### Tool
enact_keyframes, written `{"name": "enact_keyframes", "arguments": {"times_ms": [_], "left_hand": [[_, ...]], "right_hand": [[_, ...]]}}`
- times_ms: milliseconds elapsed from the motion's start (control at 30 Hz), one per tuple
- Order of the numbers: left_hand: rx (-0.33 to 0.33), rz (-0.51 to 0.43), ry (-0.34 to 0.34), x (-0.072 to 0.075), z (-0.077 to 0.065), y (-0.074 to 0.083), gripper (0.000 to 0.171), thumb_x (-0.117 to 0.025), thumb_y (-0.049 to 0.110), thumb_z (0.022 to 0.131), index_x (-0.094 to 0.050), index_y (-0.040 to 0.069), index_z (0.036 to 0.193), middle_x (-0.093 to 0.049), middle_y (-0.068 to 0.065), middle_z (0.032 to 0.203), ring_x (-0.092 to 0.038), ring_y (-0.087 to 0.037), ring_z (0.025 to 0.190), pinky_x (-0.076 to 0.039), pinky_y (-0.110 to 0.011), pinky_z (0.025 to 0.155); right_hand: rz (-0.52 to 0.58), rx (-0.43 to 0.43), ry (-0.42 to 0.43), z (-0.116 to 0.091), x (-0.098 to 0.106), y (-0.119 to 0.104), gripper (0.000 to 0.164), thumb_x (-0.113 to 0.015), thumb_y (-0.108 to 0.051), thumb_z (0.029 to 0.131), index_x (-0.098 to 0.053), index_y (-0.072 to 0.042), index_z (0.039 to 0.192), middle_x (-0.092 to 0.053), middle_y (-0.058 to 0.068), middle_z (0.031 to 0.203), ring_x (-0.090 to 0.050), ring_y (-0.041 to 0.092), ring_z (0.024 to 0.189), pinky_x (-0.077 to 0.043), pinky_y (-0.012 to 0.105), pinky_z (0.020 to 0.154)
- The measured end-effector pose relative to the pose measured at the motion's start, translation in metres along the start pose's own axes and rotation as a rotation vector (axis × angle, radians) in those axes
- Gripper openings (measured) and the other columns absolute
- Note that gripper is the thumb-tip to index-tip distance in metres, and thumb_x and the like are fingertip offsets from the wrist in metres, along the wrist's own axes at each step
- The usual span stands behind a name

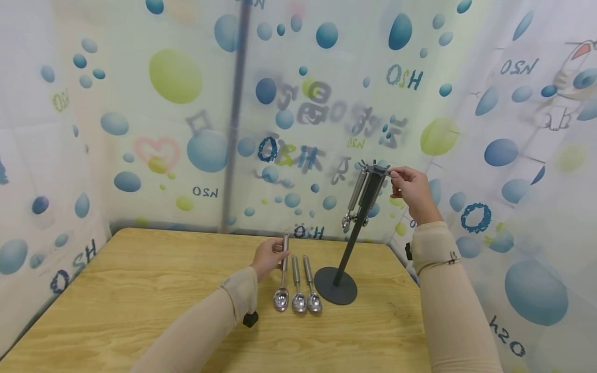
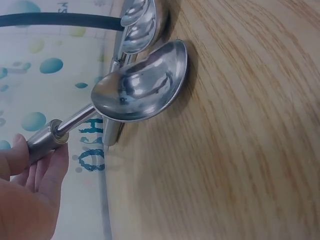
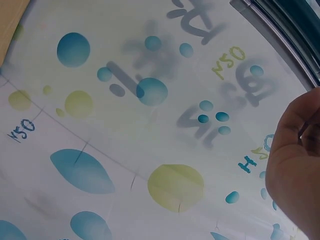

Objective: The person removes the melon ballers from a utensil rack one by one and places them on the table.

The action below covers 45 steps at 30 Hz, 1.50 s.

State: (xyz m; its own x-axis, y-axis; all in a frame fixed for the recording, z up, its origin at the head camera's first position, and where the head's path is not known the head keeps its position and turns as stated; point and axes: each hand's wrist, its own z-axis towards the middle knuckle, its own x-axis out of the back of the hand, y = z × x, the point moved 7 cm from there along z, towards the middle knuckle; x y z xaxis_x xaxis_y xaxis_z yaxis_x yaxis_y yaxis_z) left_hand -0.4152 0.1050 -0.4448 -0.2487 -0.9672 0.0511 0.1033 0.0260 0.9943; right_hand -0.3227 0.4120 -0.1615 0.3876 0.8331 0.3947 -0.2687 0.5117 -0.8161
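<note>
Stainless steel, polished bright, is held by the left hand (image 1: 269, 257): a long-handled scoop with a deep oval bowl (image 1: 281, 299), its cylindrical grip pinched between thumb and curled fingers. The handle is raised and the bowl is pointed toward the near side, low over a pale yellow wood-grain table (image 1: 140, 311); whether the wood is touched cannot be told. Just to its right, two similar steel scoops (image 1: 299, 302) are laid side by side, bowls nearest the viewer. Beside them, a dark grey stand with a round flat base and slim pole (image 1: 352, 243) is set on the table. From its hooked head, slender silver-handled utensils (image 1: 357, 189) are hung. At the head's right edge, the stand is pinched by the right hand (image 1: 412, 189), thumb and forefinger nearly closed together, other fingers curled. Both forearms are covered by beige sleeves (image 1: 452, 305). Behind, a white curtain printed with blue and green ovals (image 1: 175, 76) is hung.
</note>
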Motion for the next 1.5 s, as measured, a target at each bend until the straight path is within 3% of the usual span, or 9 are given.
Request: {"name": "enact_keyframes", "arguments": {"times_ms": [267,567,1033,1300,1500], "left_hand": [[0.038,0.064,0.033,0.005,0.006,-0.011,0.034,-0.068,0.0,0.095,-0.062,-0.005,0.128,-0.063,-0.018,0.115,-0.066,-0.029,0.099,-0.062,-0.033,0.072],[0.108,0.099,0.03,0.006,0.015,-0.024,0.03,-0.068,0.0,0.095,-0.062,-0.004,0.124,-0.063,-0.018,0.117,-0.067,-0.026,0.095,-0.061,-0.031,0.072],[0.189,0.049,-0.001,0.004,0.016,-0.034,0.029,-0.068,0.001,0.096,-0.061,-0.006,0.124,-0.062,-0.019,0.114,-0.066,-0.028,0.097,-0.061,-0.036,0.077],[0.266,-0.043,-0.043,0.005,0.016,-0.04,0.034,-0.065,0.0,0.097,-0.056,-0.01,0.129,-0.061,-0.022,0.116,-0.064,-0.035,0.106,-0.061,-0.041,0.081],[0.315,-0.039,-0.048,0.004,0.02,-0.046,0.033,-0.067,-0.001,0.096,-0.058,-0.01,0.127,-0.062,-0.021,0.113,-0.067,-0.034,0.1,-0.062,-0.039,0.077]], "right_hand": [[-0.003,-0.004,0.005,0.0,0.0,0.001,0.024,-0.054,-0.021,0.107,-0.063,-0.003,0.119,-0.053,-0.004,0.077,-0.049,0.013,0.071,-0.055,0.02,0.064],[-0.006,-0.01,-0.006,0.0,-0.001,0.001,0.028,-0.054,-0.024,0.107,-0.062,-0.002,0.122,-0.053,-0.004,0.077,-0.049,0.013,0.072,-0.055,0.021,0.065],[0.003,0.008,-0.002,0.003,0.0,0.001,0.022,-0.054,-0.021,0.107,-0.064,-0.005,0.119,-0.054,-0.004,0.076,-0.049,0.013,0.07,-0.055,0.022,0.063],[0.025,-0.003,-0.008,0.003,-0.001,0.001,0.018,-0.054,-0.02,0.107,-0.065,-0.009,0.117,-0.054,-0.004,0.078,-0.049,0.013,0.07,-0.054,0.021,0.063],[0.03,0.001,-0.01,0.003,0.0,0.0,0.02,-0.054,-0.02,0.107,-0.064,-0.007,0.118,-0.054,-0.005,0.076,-0.048,0.013,0.069,-0.054,0.022,0.062]]}}
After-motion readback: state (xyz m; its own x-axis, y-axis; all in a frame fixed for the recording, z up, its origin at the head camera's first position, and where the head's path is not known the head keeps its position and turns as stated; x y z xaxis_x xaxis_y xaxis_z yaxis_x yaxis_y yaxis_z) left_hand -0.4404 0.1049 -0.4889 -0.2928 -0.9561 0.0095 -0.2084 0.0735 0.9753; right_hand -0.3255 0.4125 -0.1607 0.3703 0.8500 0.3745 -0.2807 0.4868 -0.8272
